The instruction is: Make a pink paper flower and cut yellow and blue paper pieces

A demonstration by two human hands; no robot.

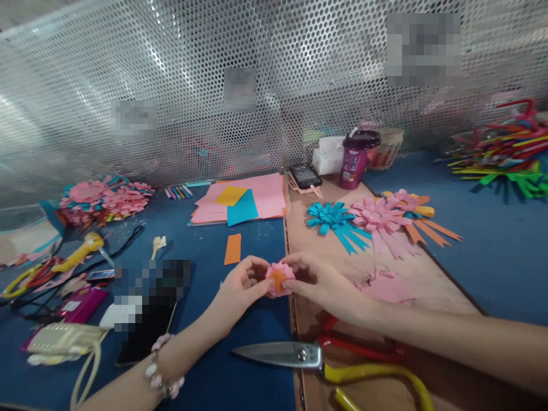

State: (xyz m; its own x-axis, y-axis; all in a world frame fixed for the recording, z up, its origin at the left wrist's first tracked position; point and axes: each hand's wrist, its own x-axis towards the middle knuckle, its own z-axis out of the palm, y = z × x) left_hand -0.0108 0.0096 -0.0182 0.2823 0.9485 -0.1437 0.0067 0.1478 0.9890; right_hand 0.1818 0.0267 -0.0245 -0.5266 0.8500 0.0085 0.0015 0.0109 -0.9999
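Both my hands meet at the middle of the table around a small pink paper flower (280,275) with an orange centre piece. My left hand (240,285) pinches its left side with closed fingers. My right hand (319,282) grips its right side with thumb and fingers closed. The flower is held just above the seam between the blue table surface and a brown board (428,279). A pink paper scrap (387,288) lies on the board just right of my right hand. An orange paper strip (233,249) lies flat behind my left hand.
Large scissors (325,362) with yellow handles lie near the front edge. Finished blue (331,220), pink (379,220) and orange paper flowers sit on the board. A pink paper stack (261,197), phone (304,174), purple cup (357,158), glue gun (81,251) and perforated metal screen (192,85) surround them.
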